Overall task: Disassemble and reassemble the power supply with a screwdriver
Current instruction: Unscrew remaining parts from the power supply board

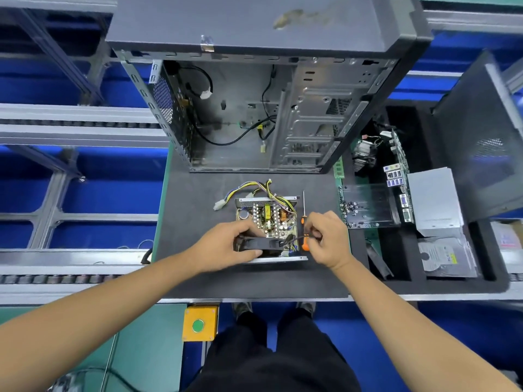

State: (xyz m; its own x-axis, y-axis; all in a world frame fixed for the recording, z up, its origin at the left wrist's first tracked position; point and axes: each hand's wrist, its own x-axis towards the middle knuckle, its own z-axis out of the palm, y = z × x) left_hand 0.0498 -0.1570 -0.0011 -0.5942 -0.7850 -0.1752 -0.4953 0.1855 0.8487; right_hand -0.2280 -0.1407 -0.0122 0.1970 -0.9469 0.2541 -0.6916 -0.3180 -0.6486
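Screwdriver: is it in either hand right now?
No, the screwdriver lies on the mat beside the power supply, gripped by neither hand.

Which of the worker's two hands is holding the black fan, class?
The left hand grips the black fan at the open power supply's near edge. The right hand instead pinches a thin black cable beside the orange-handled screwdriver.

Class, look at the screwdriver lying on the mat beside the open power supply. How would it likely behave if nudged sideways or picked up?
The screwdriver has a thin, round-looking shaft, so a sideways nudge would probably roll it on the flat mat. It looks stiff, not floppy. Its orange handle seems the thicker end, so it would likely hang handle-down if lifted by the shaft.
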